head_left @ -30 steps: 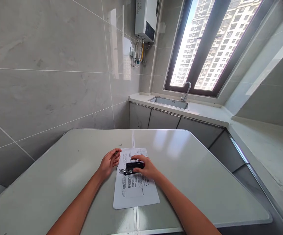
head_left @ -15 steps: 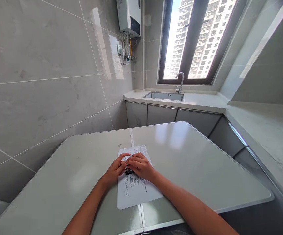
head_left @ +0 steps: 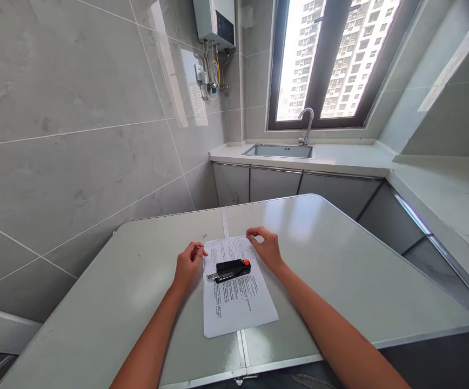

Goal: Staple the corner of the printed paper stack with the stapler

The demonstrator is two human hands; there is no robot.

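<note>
A printed paper [head_left: 234,313] lies on the table, and I cannot tell if it is one sheet or several. On its upper half rests a black stapler [head_left: 233,269] with a red-orange spot at its right end. A silver metal part sticks out to the left, below its raised black top. My left hand [head_left: 188,263] is at the paper's upper left edge, with fingers curled and the tips pinched at the edge. My right hand [head_left: 267,248] is at the upper right corner, thumb and fingertips closed on it. Neither hand touches the stapler.
The pale folding table [head_left: 323,281] has a metal seam down its middle. Tiny bits [head_left: 205,235], too small to name, lie just beyond the paper. Behind are a counter [head_left: 348,156], a sink [head_left: 279,151] and a faucet [head_left: 307,127]. A tiled wall [head_left: 76,162] borders the left.
Both hands have let go of the stapler and moved apart to the paper's upper edges. The stapler now lies uncovered on the paper. The whole view has shifted slightly.
</note>
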